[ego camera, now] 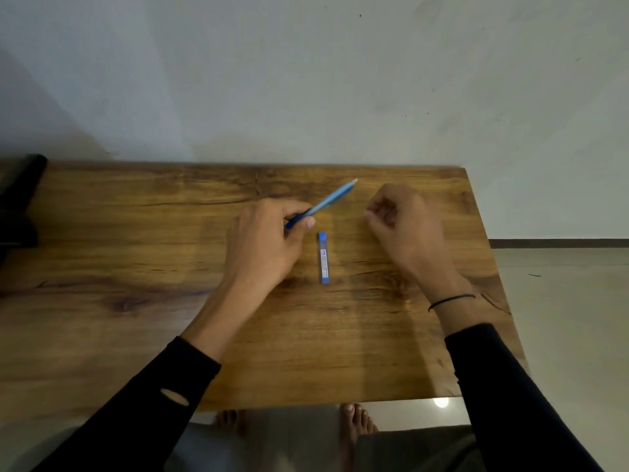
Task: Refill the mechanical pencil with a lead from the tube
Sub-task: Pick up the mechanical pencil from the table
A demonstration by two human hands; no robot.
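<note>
My left hand (263,243) grips a blue mechanical pencil (332,199) near its darker lower end. The pencil slants up and to the right above the table, its pale end pointing away from me. A blue lead tube (323,257) lies flat on the wooden table (136,267) between my hands, lengthwise toward me, touched by neither hand. My right hand (401,219) hovers to the right of the pencil with its fingers curled and pinched together. Whether it holds a lead or a small cap is too small to tell.
A dark object (18,199) sits at the table's far left edge. The table's right edge (490,267) runs close to my right wrist. A pale wall stands behind the table. Bare feet (355,424) show below the front edge.
</note>
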